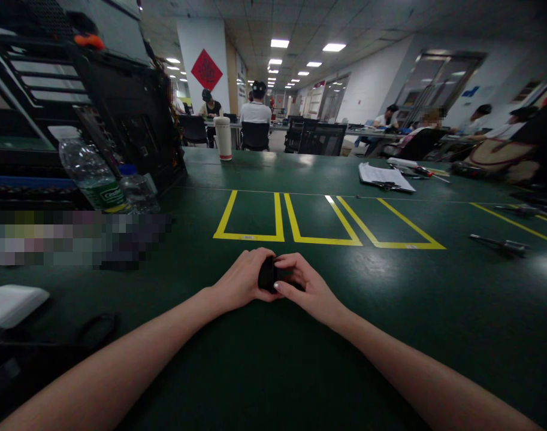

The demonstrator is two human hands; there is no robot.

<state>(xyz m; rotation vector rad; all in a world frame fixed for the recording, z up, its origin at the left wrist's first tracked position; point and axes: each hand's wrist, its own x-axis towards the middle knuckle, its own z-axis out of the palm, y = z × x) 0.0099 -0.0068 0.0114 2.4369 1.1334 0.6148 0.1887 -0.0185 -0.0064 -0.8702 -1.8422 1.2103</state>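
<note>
Between my two hands is a small black rounded object (267, 275); its kind does not show. My left hand (239, 276) wraps around its left side, with fingers hidden behind it. From the other side my right hand (310, 287) curves in, its thumb and fingertips at the object's right edge and a gap under its palm. Both hands are low over the green table (273, 365), just in front of the yellow tape outlines (322, 240).
At left stand a large plastic bottle (91, 170), a smaller blue-capped bottle (138, 188) and a black metal-framed machine (138, 120). A white cup (223, 139) is at the back. To the right lie a clipboard with papers (385, 176) and a dark screwdriver-like tool (500, 244). Several people sit beyond.
</note>
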